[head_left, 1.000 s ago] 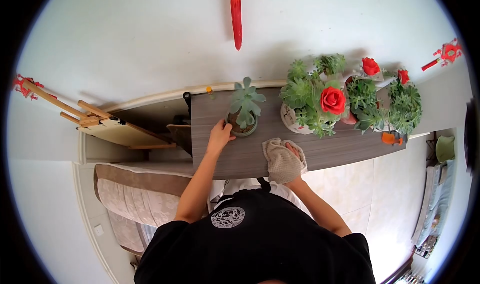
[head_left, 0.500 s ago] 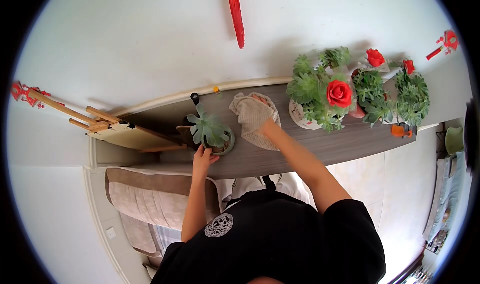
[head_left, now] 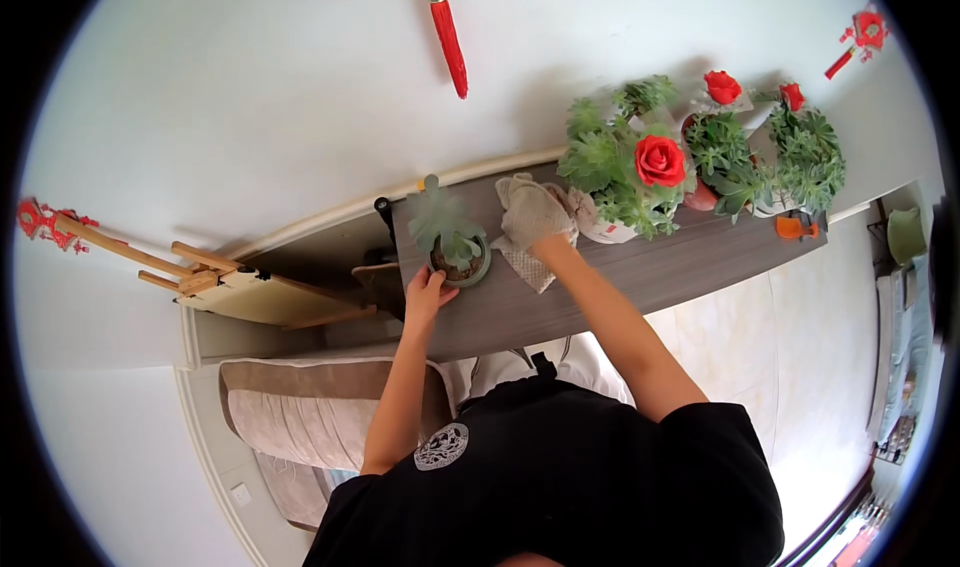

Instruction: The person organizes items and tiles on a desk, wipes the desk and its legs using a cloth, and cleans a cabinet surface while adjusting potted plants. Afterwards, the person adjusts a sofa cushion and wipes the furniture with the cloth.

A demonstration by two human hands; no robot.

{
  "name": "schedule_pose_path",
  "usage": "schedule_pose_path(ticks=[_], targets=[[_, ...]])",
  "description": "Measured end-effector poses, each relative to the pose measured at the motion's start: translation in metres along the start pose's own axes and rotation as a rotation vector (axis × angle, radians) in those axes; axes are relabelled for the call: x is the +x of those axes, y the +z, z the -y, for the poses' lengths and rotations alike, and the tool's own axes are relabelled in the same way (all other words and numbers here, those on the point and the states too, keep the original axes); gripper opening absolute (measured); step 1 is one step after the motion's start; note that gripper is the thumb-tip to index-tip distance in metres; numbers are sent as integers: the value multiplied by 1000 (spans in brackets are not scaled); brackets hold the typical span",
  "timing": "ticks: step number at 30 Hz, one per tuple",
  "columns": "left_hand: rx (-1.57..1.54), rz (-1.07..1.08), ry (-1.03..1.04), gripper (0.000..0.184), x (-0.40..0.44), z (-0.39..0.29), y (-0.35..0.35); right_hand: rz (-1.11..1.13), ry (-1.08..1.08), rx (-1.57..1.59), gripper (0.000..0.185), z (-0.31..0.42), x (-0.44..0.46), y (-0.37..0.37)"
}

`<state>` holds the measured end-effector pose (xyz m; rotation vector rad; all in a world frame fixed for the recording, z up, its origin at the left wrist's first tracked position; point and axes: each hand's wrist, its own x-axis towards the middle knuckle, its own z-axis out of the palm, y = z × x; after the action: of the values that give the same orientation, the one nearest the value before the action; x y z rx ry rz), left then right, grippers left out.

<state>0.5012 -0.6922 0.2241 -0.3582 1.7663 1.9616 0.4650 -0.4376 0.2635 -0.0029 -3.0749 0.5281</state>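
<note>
My left hand [head_left: 428,295] is closed on the near rim of a green round pot [head_left: 481,271] at the left end of a grey wood-grain cabinet top [head_left: 640,279]. A pale blue-green succulent [head_left: 440,225], slightly blurred, grows from it. To the right, a beige textured cloth [head_left: 528,215] lies bunched on the surface under and around my right hand [head_left: 549,249]. The cloth hides most of those fingers. Just beyond the cloth is a white pot [head_left: 612,233] with leafy succulents [head_left: 598,157] and a red rose [head_left: 660,160].
Further right stand more potted succulents [head_left: 805,152] with red roses, beside a small orange item [head_left: 792,228]. A wooden easel [head_left: 205,279] leans at the left. A padded brown sofa [head_left: 300,407] sits below. Red tassels [head_left: 450,47] hang on the wall.
The green pot has shifted right along the cabinet top with my left hand on it. My right hand and the cloth have moved right, closer to the white pot. The camera view has shifted slightly.
</note>
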Motion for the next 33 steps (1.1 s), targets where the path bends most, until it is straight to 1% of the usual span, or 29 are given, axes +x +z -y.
schedule_pose_path(ticks=[2,4,6,10,12,15,18,19,22,23,26,27,28,30,31,33], targets=[[0,22,-2,35,10,-3,13,33,-106,-59,59,0,-43,1],[0,35,3,34,19,-9,26,-98,-81,42,73,-29,-92,47],[-3,51,7,34,31,-12,39,-345,-52,154,71,-60,-142,80],[1,82,10,31,61,-12,61,-369,-18,64,61,-99,-184,40],[24,92,24,32,73,-12,69,-415,5,5,55,-126,-189,24],[-8,93,24,33,79,-16,84,-407,3,-64,49,-171,-184,7],[-76,69,51,34,78,-16,97,-422,141,-117,43,-197,-168,-17],[-104,58,63,34,77,-15,102,-562,106,-94,32,-204,-163,-22],[-156,-9,112,49,75,-7,115,-539,138,-69,32,-211,-150,-41],[-183,-34,119,50,77,-3,118,-599,84,-59,36,-219,-151,-33],[-269,-125,148,55,83,12,127,-636,37,-107,43,-234,-141,-16],[-303,-166,161,58,82,16,132,-570,62,-145,52,-234,-140,-11],[-337,-208,174,61,81,20,136,-521,81,-105,58,-241,-137,1],[-408,-382,215,62,66,27,158,-427,117,-30,70,-248,-126,18],[-443,-468,239,62,57,31,172,-457,39,-45,69,-247,-124,19],[-307,-412,238,57,32,39,202,-429,26,-15,66,-239,-117,4]])
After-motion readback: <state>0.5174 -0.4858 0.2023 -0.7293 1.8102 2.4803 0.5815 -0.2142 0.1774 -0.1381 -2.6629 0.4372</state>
